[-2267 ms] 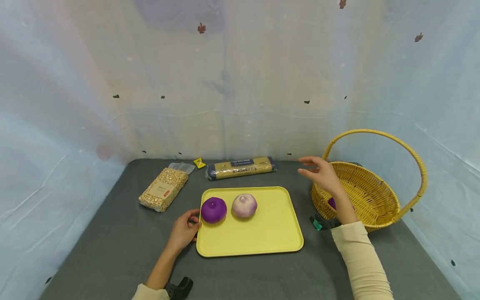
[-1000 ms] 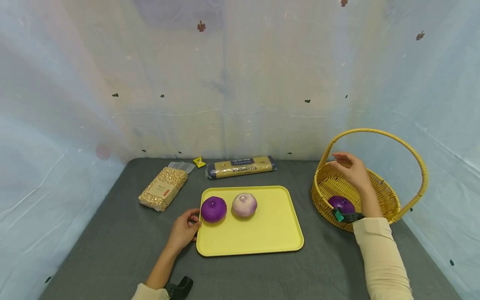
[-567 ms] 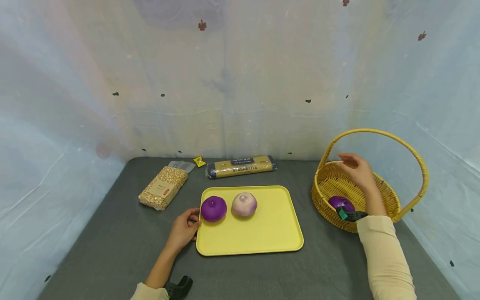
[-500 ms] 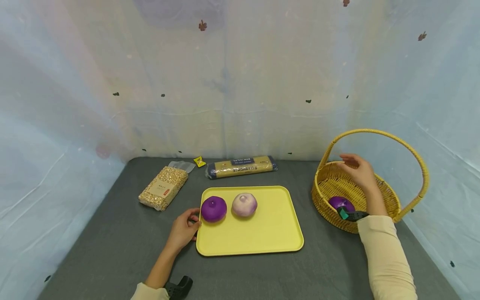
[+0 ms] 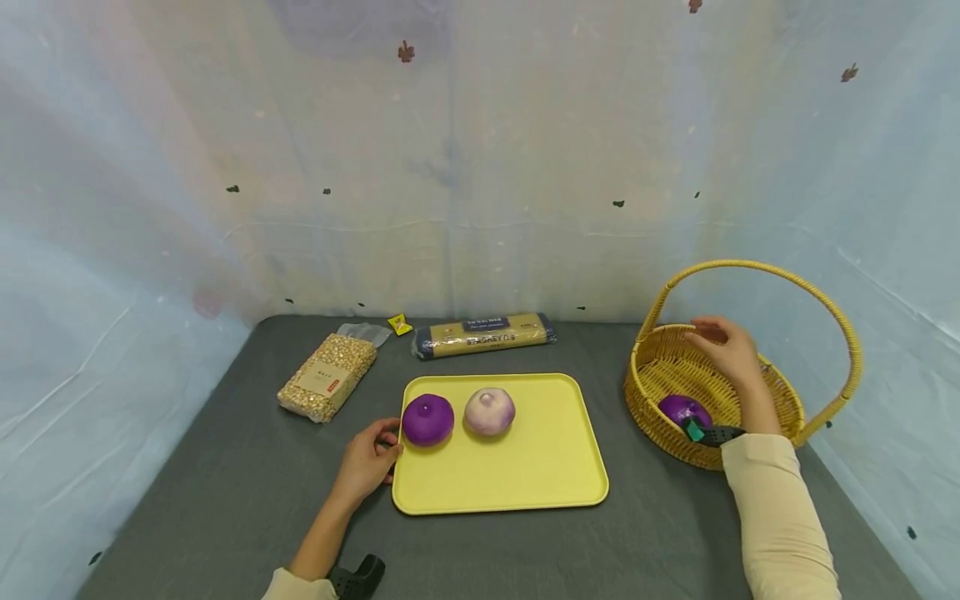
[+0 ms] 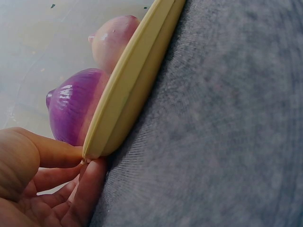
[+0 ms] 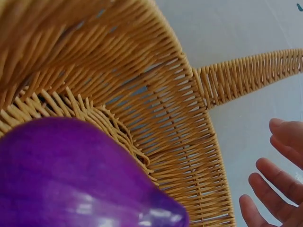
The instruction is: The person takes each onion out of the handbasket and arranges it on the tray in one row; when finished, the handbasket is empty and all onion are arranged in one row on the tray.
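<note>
2 onions (image 5: 427,420) sit on the tray (image 5: 532,446) — left grip (image 5: 366,460) pinching its rim, right grip (image 5: 729,352) relaxed above the basket (image 5: 643,410).

grain bag (image 5: 327,379) on grey table (image 5: 247,492), left | yellow packet (image 5: 400,325) near spaghetti pack (image 5: 484,335) | pale sheet (image 5: 517,150) behind

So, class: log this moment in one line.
left hand: pinches tray; right hand: above basket, holding nothing; tray: purple onion, pale onion; basket: purple vegetable

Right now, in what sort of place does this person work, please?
Probably a makeshift indoor recording space rather than a real kitchen: pale sheeting hangs behind and on both sides of the grey table, and the person wears black wrist devices.
</note>
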The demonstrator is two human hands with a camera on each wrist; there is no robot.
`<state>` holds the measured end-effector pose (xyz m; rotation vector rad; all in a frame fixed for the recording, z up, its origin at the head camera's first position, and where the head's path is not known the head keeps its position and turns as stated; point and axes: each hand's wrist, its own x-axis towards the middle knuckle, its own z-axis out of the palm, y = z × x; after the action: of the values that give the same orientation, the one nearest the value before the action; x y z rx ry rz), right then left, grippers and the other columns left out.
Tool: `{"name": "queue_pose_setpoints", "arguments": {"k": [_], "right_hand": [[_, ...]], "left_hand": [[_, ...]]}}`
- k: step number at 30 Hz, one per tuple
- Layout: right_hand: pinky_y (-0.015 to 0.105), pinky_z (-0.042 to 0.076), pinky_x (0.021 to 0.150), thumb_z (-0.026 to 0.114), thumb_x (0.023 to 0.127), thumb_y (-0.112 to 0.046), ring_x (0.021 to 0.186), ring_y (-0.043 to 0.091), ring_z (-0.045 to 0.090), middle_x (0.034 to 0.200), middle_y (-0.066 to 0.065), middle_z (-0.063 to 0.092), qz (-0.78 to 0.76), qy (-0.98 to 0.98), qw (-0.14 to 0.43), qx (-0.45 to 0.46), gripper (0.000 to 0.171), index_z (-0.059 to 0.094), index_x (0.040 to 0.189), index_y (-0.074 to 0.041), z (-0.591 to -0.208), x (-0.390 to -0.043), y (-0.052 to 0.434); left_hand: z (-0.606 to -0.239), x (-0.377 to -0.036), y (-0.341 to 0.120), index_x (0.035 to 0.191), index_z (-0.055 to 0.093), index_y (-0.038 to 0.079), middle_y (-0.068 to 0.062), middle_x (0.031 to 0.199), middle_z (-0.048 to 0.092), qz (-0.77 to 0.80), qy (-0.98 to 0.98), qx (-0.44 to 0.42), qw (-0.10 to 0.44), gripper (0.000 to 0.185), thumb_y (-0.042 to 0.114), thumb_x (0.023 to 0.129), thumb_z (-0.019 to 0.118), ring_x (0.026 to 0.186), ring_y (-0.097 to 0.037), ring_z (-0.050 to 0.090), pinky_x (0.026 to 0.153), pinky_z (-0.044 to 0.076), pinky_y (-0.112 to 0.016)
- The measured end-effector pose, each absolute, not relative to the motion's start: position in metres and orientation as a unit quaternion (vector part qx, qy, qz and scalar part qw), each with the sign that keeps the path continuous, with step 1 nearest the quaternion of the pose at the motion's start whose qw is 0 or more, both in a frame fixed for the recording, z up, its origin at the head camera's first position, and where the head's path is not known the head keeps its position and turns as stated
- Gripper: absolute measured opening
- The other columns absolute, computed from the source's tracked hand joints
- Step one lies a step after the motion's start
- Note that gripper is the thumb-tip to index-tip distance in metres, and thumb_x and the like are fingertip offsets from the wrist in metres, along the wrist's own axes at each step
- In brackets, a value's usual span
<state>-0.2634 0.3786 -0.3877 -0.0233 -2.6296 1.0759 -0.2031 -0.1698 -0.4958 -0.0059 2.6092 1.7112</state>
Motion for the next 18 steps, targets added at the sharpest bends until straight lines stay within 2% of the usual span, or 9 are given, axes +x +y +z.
{"name": "queue_pose_setpoints", "arguments": {"k": [2, 8, 9, 10, 13, 14, 16, 17, 18], "right_hand": [[0.046, 0.047, 0.08, 0.058, 0.091, -0.037, 0.111, 0.039, 0.049, 0.122, 0.025, 0.053, 0.396, -0.906, 0.151, 0.001, 0.051, 0.052, 0.127, 0.0, -0.394, -0.267, 0.385], [0.046, 0.049, 0.076, 0.058, 0.09, -0.039, 0.112, 0.04, 0.048, 0.123, 0.025, 0.053, 0.404, -0.904, 0.141, -0.002, 0.052, 0.053, 0.127, -0.002, -0.4, -0.267, 0.39], [0.05, 0.047, 0.078, 0.056, 0.091, -0.04, 0.113, 0.045, 0.046, 0.124, 0.029, 0.05, 0.389, -0.911, 0.138, -0.007, 0.055, 0.05, 0.127, 0.001, -0.398, -0.266, 0.387], [0.047, 0.049, 0.075, 0.058, 0.091, -0.039, 0.111, 0.039, 0.049, 0.122, 0.025, 0.053, 0.389, -0.91, 0.141, -0.022, 0.052, 0.053, 0.126, -0.002, -0.4, -0.268, 0.389], [0.039, 0.05, 0.07, 0.057, 0.092, -0.036, 0.11, 0.039, 0.05, 0.122, 0.025, 0.053, 0.378, -0.915, 0.137, -0.028, 0.05, 0.052, 0.126, 0.0, -0.401, -0.269, 0.39], [0.04, 0.051, 0.065, 0.057, 0.091, -0.04, 0.107, 0.03, 0.053, 0.12, 0.019, 0.056, 0.373, -0.917, 0.139, -0.031, 0.049, 0.054, 0.126, -0.006, -0.408, -0.274, 0.397], [0.037, 0.051, 0.063, 0.057, 0.091, -0.04, 0.108, 0.031, 0.053, 0.121, 0.019, 0.056, 0.37, -0.919, 0.135, -0.032, 0.049, 0.054, 0.126, -0.006, -0.41, -0.277, 0.399], [0.04, 0.051, 0.066, 0.056, 0.091, -0.041, 0.111, 0.037, 0.05, 0.123, 0.024, 0.053, 0.369, -0.92, 0.127, -0.018, 0.051, 0.052, 0.128, -0.004, -0.41, -0.277, 0.4], [0.041, 0.051, 0.066, 0.056, 0.091, -0.041, 0.111, 0.037, 0.05, 0.123, 0.024, 0.053, 0.369, -0.92, 0.128, -0.017, 0.052, 0.053, 0.127, -0.005, -0.412, -0.279, 0.402]], "left_hand": [[-0.496, -0.203, -0.17, 0.121, 0.057, 0.002, -0.011, 0.088, 0.055, 0.548, 0.837, 0.0, 0.01, 0.04, -0.003, 0.082, 0.062, 0.058, -0.015, 0.052, 0.039, 0.05, -0.029], [-0.497, -0.203, -0.17, 0.121, 0.057, 0.003, -0.01, 0.088, 0.055, 0.546, 0.837, 0.0, 0.011, 0.039, -0.003, 0.083, 0.062, 0.057, -0.015, 0.052, 0.039, 0.05, -0.029], [-0.497, -0.203, -0.17, 0.12, 0.057, 0.003, -0.011, 0.087, 0.055, 0.547, 0.837, 0.0, 0.011, 0.039, -0.003, 0.083, 0.062, 0.057, -0.015, 0.052, 0.039, 0.05, -0.029], [-0.497, -0.203, -0.17, 0.12, 0.057, 0.003, -0.011, 0.087, 0.055, 0.548, 0.837, 0.0, 0.011, 0.038, -0.003, 0.083, 0.062, 0.056, -0.015, 0.052, 0.039, 0.05, -0.029], [-0.498, -0.203, -0.169, 0.12, 0.058, 0.002, -0.011, 0.087, 0.055, 0.548, 0.837, 0.0, 0.008, 0.038, -0.003, 0.082, 0.063, 0.055, -0.014, 0.051, 0.039, 0.049, -0.029], [-0.498, -0.203, -0.169, 0.12, 0.058, 0.002, -0.011, 0.087, 0.055, 0.549, 0.836, -0.002, 0.008, 0.038, -0.003, 0.082, 0.063, 0.055, -0.014, 0.051, 0.039, 0.049, -0.029], [-0.497, -0.203, -0.169, 0.12, 0.058, 0.002, -0.011, 0.087, 0.054, 0.549, 0.836, -0.003, 0.009, 0.039, -0.003, 0.082, 0.063, 0.055, -0.014, 0.051, 0.038, 0.049, -0.029], [-0.496, -0.203, -0.169, 0.12, 0.057, 0.002, -0.011, 0.088, 0.054, 0.55, 0.835, -0.004, 0.009, 0.039, -0.003, 0.082, 0.063, 0.056, -0.014, 0.051, 0.038, 0.049, -0.029], [-0.496, -0.203, -0.169, 0.12, 0.057, 0.001, -0.011, 0.088, 0.054, 0.551, 0.834, -0.005, 0.01, 0.039, -0.003, 0.082, 0.062, 0.056, -0.014, 0.051, 0.038, 0.049, -0.029]]}}
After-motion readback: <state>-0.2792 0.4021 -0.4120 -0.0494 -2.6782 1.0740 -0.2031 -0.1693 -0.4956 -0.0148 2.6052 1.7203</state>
